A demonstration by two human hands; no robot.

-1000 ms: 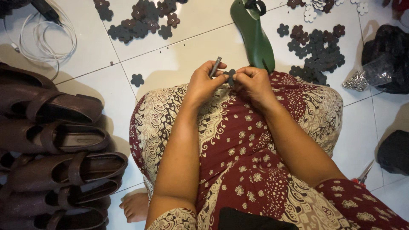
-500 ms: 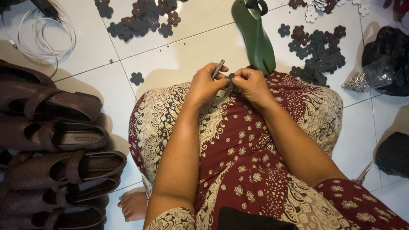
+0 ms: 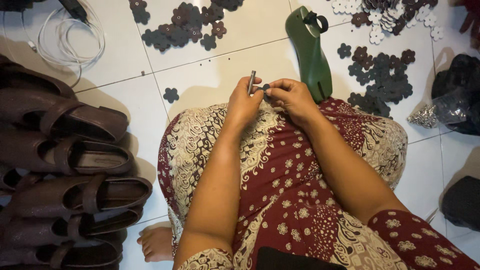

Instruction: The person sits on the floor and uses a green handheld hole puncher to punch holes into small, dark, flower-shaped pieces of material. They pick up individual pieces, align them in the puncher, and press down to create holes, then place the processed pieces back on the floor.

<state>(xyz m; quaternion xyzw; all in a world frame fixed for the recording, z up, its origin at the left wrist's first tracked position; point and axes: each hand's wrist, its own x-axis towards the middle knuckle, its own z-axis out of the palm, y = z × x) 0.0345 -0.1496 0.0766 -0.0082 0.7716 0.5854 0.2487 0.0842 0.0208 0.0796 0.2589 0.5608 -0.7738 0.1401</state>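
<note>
Landmark for all places: the green shoe last (image 3: 311, 52), one piece, lying on the white tiled floor (image 3: 220, 70) just beyond our knees.

Far left of the last: brown strap shoes (image 3: 65, 165), stacked in a column. We count five clearly, with parts of more at the frame edges that we cannot count for sure.

Up and left of the last: one coil of white cable (image 3: 70, 37).

Left of the last: one cluster of dark flower-shaped cutouts (image 3: 185, 25), a dozen or so, overlapping too much for an exact count, and one single dark flower (image 3: 171, 95) lying apart on the floor.

Just below-left of the last: our left hand (image 3: 242, 102), fingers closed around one slim grey metal tool (image 3: 251, 82), held nearly upright with its end standing above the fingers.

Just below the last: our right hand (image 3: 292, 97), fingertips pinching one small dark flower piece (image 3: 265, 88). The piece sits between the two hands, just right of the tool, touching the fingertips of the right hand, over our patterned maroon skirt (image 3: 300, 190).

Right of the last: a second spread of dark flowers (image 3: 382, 80), many; above it, pale flower cutouts (image 3: 395, 22), many.

Far right of the last: one clear bag of small shiny bits (image 3: 440, 112).
</note>
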